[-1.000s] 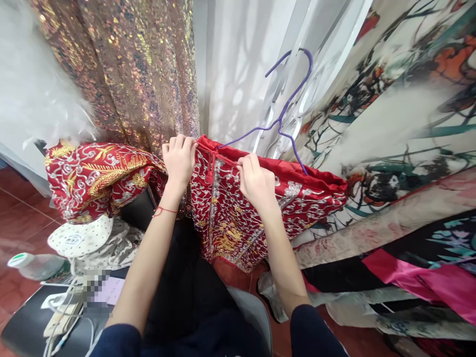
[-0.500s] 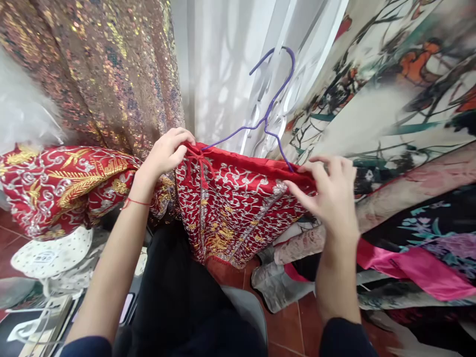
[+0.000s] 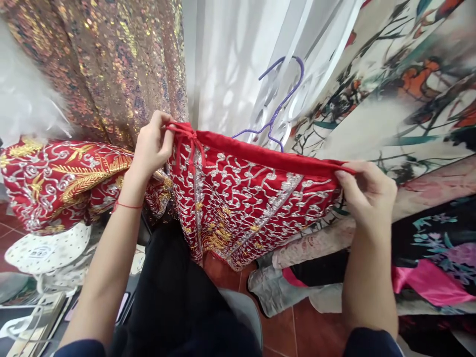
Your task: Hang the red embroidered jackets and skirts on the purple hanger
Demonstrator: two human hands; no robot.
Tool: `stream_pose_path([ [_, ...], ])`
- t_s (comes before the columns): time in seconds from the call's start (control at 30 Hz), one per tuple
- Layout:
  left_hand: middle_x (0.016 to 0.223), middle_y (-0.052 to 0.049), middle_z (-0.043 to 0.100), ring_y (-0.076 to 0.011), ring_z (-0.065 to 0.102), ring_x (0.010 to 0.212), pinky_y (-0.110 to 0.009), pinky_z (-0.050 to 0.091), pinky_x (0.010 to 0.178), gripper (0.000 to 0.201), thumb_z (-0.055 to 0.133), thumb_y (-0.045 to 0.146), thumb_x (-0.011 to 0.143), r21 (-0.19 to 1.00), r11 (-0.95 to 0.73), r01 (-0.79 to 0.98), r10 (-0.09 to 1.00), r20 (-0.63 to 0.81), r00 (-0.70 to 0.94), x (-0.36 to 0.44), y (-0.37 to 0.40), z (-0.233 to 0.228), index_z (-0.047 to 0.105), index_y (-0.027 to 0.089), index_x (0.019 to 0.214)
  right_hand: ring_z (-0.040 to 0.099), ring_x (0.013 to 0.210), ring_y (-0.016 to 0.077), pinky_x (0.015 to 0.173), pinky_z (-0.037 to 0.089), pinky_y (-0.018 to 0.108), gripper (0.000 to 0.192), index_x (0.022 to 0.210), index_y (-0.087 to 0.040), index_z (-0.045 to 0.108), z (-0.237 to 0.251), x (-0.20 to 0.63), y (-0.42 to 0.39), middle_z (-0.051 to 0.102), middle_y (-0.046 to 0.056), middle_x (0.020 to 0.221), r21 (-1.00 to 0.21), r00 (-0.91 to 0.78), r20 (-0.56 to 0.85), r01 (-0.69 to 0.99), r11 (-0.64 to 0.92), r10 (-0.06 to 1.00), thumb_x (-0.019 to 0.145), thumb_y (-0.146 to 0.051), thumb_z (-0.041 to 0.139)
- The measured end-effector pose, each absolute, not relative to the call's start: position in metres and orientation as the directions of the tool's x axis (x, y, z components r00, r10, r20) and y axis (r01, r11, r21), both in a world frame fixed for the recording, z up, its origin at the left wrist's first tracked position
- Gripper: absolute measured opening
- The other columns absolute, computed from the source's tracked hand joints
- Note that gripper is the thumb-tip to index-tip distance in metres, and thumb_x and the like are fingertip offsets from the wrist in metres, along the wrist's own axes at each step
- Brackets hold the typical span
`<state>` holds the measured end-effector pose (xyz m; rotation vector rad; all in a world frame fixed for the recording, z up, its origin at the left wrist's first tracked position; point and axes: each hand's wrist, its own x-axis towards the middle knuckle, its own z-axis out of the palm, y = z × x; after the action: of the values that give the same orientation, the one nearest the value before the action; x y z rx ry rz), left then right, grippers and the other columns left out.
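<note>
White curtain (image 3: 230, 74) behind, red silver-embroidered garment (image 3: 245, 198), waistband stretched, fingers (image 3: 344, 181) pinching both ends

Embroidered garment (image 3: 245, 198): red, with silver scrollwork and gold motifs. Hanger (image 3: 277, 106): purple. Sequined cloth (image 3: 111, 69): bronze-gold, iridescent. Curtain (image 3: 230, 64): white. Printed fabric (image 3: 405, 99): cream with teal, orange and black painted figures. Satin piece (image 3: 431, 282): hot pink. Floor tiles (image 3: 305, 327): red-brown.

The red garment (image 3: 245, 198) sits in the middle of the frame, stretched wide along its plain red top band. It is covered with silver scroll embroidery and some gold motifs near the bottom. It hangs down from the band, and a purple hanger (image 3: 277, 109) rises behind it.
</note>
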<state>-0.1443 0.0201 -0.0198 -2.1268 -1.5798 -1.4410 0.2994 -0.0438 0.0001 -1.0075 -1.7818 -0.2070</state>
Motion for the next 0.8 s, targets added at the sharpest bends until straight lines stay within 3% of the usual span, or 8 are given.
stream_pose_path([
  [0.07, 0.089, -0.008, 0.067, -0.0199, 0.064, 0.075, -0.037, 0.051, 0.081, 0.028, 0.04, 0.033, 0.099, 0.461, -0.467, 0.755, 0.658, 0.751, -0.053, -0.143, 0.032, -0.031, 0.055, 0.02, 0.119, 0.063, 0.064, 0.0245, 0.06, 0.047, 0.04, 0.017, 0.078, -0.031, 0.067, -0.007, 0.291, -0.041, 0.07, 0.007, 0.074, -0.293, -0.083, 0.852, 0.742, 0.602, 0.517, 0.088, -0.045, 0.066],
  [0.13, 0.09, -0.009, 0.068, -0.0222, 0.066, 0.08, -0.039, 0.051, 0.087, 0.029, 0.042, 0.034, 0.098, 0.482, -0.48, 0.733, 0.681, 0.731, -0.035, -0.138, 0.042, -0.043, 0.055, 0.019, 0.119, 0.063, 0.063, 0.0236, 0.062, 0.05, 0.039, 0.021, 0.078, -0.028, 0.066, -0.017, 0.283, -0.039, 0.069, 0.007, 0.072, -0.239, -0.147, 0.811, 0.801, 0.55, 0.566, 0.089, -0.046, 0.064],
  [0.23, 0.095, -0.01, 0.069, -0.0237, 0.067, 0.087, -0.04, 0.051, 0.091, 0.031, 0.041, 0.033, 0.098, 0.508, -0.497, 0.704, 0.721, 0.693, 0.008, -0.126, 0.042, -0.055, 0.055, 0.017, 0.121, 0.068, 0.077, 0.0273, 0.073, 0.055, 0.041, 0.024, 0.097, -0.021, 0.067, -0.034, 0.27, -0.037, 0.072, 0.012, 0.088, -0.139, -0.168, 0.76, 0.902, 0.41, 0.628, 0.093, -0.042, 0.055],
  [0.37, 0.127, -0.017, 0.064, -0.027, 0.063, 0.118, -0.045, 0.046, 0.107, 0.04, 0.04, 0.026, 0.096, 0.508, -0.5, 0.702, 0.69, 0.723, -0.031, -0.112, 0.022, -0.061, 0.048, 0.015, 0.134, 0.066, 0.104, 0.04, 0.085, 0.054, 0.057, 0.053, 0.137, -0.009, 0.049, -0.051, 0.239, -0.035, 0.064, 0.027, 0.118, -0.036, -0.128, 0.837, 0.957, 0.286, 0.532, 0.094, -0.04, 0.05],
  [0.47, 0.147, -0.021, 0.051, -0.0296, 0.05, 0.138, -0.05, 0.036, 0.119, 0.053, 0.047, 0.022, 0.089, 0.542, -0.518, 0.662, 0.664, 0.743, -0.089, -0.109, 0.003, -0.07, 0.041, 0.013, 0.141, 0.05, 0.127, 0.0493, 0.094, 0.044, 0.069, 0.064, 0.145, -0.007, 0.038, -0.05, 0.204, -0.033, 0.049, 0.035, 0.136, 0.089, -0.218, 0.885, 0.946, 0.31, 0.412, 0.092, -0.04, 0.053],
  [0.57, 0.141, -0.018, 0.058, -0.0248, 0.054, 0.134, -0.046, 0.039, 0.119, 0.048, 0.049, 0.018, 0.085, 0.704, -0.554, 0.444, 0.706, 0.68, -0.197, -0.108, -0.02, -0.088, 0.048, 0.016, 0.133, 0.045, 0.132, 0.0478, 0.099, 0.04, 0.069, 0.057, 0.143, -0.011, 0.041, -0.039, 0.158, -0.026, 0.046, 0.032, 0.14, 0.213, -0.38, 0.872, 0.863, 0.459, 0.309, 0.092, -0.033, 0.054],
  [0.67, 0.125, -0.012, 0.068, -0.0206, 0.064, 0.122, -0.04, 0.046, 0.111, 0.031, 0.052, 0.022, 0.087, 0.847, -0.526, 0.07, 0.785, 0.516, -0.343, -0.107, -0.051, -0.112, 0.057, 0.02, 0.118, 0.05, 0.128, 0.0409, 0.101, 0.043, 0.062, 0.047, 0.137, -0.016, 0.048, -0.034, 0.101, -0.021, 0.052, 0.025, 0.135, 0.246, -0.522, 0.806, 0.726, 0.642, 0.28, 0.092, -0.029, 0.052],
  [0.8, 0.107, -0.007, 0.074, -0.0186, 0.071, 0.103, -0.032, 0.053, 0.093, 0.021, 0.061, 0.035, 0.087, 0.852, -0.418, -0.316, 0.827, 0.212, -0.521, -0.114, -0.085, -0.14, 0.064, 0.021, 0.103, 0.05, 0.129, 0.0376, 0.103, 0.045, 0.055, 0.042, 0.134, -0.012, 0.052, -0.039, 0.018, -0.027, 0.053, 0.025, 0.138, 0.248, -0.734, 0.616, 0.526, 0.813, 0.287, 0.095, -0.028, 0.047],
])
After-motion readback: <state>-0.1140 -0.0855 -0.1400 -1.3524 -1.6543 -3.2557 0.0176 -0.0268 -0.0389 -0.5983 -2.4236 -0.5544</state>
